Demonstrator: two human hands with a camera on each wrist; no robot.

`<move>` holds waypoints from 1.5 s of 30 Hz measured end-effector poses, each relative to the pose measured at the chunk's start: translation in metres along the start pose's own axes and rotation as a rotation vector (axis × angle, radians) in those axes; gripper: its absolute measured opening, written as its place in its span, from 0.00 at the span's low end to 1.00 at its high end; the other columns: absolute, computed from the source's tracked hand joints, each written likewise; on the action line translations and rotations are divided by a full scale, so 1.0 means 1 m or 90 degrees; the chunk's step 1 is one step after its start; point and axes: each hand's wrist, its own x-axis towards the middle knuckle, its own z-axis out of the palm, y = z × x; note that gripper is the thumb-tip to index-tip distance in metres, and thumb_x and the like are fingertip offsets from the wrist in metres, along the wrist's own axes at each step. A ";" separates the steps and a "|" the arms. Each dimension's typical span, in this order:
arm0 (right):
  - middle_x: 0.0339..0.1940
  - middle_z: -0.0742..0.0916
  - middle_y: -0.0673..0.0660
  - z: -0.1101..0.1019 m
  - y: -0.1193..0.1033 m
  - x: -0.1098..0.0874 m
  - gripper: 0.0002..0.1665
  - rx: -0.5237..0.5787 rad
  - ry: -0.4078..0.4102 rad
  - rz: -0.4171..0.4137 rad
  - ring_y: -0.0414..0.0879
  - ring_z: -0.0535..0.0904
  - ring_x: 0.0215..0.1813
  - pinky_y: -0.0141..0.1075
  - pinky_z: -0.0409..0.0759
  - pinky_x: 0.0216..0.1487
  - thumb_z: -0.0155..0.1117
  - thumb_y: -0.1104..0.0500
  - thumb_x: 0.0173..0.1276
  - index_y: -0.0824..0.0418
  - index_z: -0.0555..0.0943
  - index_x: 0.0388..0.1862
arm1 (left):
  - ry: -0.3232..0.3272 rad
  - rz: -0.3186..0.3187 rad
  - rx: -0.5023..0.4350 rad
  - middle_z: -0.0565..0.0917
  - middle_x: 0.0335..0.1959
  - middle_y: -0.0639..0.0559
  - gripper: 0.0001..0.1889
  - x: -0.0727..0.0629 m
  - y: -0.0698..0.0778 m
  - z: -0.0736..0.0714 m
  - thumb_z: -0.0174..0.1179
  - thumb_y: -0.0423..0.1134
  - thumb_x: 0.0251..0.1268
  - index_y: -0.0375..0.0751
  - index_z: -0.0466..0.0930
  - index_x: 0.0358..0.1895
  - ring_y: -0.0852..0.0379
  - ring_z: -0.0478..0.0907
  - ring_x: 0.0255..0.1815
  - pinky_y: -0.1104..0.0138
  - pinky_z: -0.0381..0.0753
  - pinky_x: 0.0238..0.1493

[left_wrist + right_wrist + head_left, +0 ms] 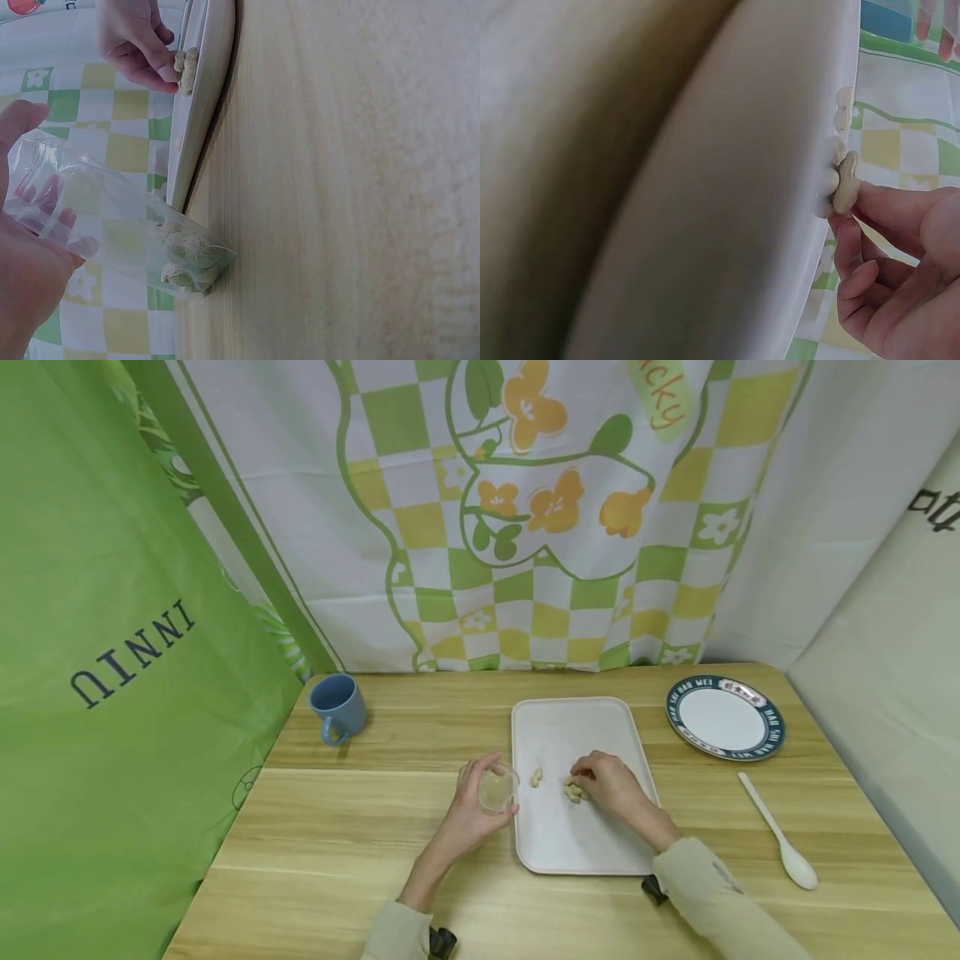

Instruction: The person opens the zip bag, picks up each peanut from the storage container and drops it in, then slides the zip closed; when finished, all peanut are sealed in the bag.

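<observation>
My left hand [467, 810] grips a clear plastic cup [497, 789] just beside the left edge of a white tray [555, 843]. Several peanuts [186, 259] lie at the bottom of that cup in the left wrist view. Over the tray, my right hand [617, 789] pinches a peanut [847, 184] between thumb and fingertips. Right under those fingertips is a small cluster of peanuts [575, 794] on the tray. One more peanut [536, 777] lies apart, nearer the tray's left edge.
A blue mug [347, 706] stands at the table's back left. At the back right is a white plate [723, 720] with a dark patterned rim, and a white spoon [780, 835] lies in front of it. A patterned curtain [525, 610] hangs behind the wooden table [300, 843].
</observation>
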 end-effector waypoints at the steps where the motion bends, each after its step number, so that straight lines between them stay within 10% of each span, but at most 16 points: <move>1: 0.27 0.83 0.54 0.000 0.000 -0.001 0.05 -0.006 0.007 -0.003 0.45 0.78 0.31 0.39 0.78 0.33 0.69 0.70 0.57 0.66 0.86 0.33 | 0.000 0.000 0.001 0.70 0.55 0.54 0.42 0.000 0.000 0.000 0.69 0.34 0.50 0.40 0.58 0.70 0.51 0.60 0.63 0.45 0.64 0.62; 20: 0.32 0.86 0.54 -0.019 -0.021 -0.003 0.06 0.104 0.165 -0.023 0.45 0.80 0.34 0.35 0.80 0.35 0.68 0.66 0.61 0.64 0.86 0.39 | -0.002 -0.007 0.005 0.70 0.54 0.54 0.41 0.001 0.001 0.002 0.68 0.36 0.52 0.49 0.58 0.70 0.52 0.59 0.63 0.45 0.62 0.63; 34: 0.35 0.87 0.50 -0.014 -0.063 -0.007 0.08 0.276 0.131 -0.040 0.40 0.80 0.33 0.31 0.80 0.36 0.67 0.59 0.65 0.59 0.87 0.41 | 0.001 -0.009 0.021 0.71 0.53 0.53 0.41 0.003 0.000 0.003 0.70 0.35 0.50 0.38 0.59 0.69 0.53 0.60 0.64 0.48 0.63 0.64; 45: 0.36 0.86 0.62 -0.015 -0.100 -0.009 0.09 0.332 0.106 -0.066 0.55 0.82 0.33 0.34 0.81 0.35 0.63 0.70 0.64 0.70 0.85 0.42 | -0.008 0.000 0.013 0.70 0.54 0.55 0.41 0.002 0.002 0.003 0.69 0.35 0.52 0.43 0.58 0.70 0.53 0.59 0.64 0.47 0.63 0.64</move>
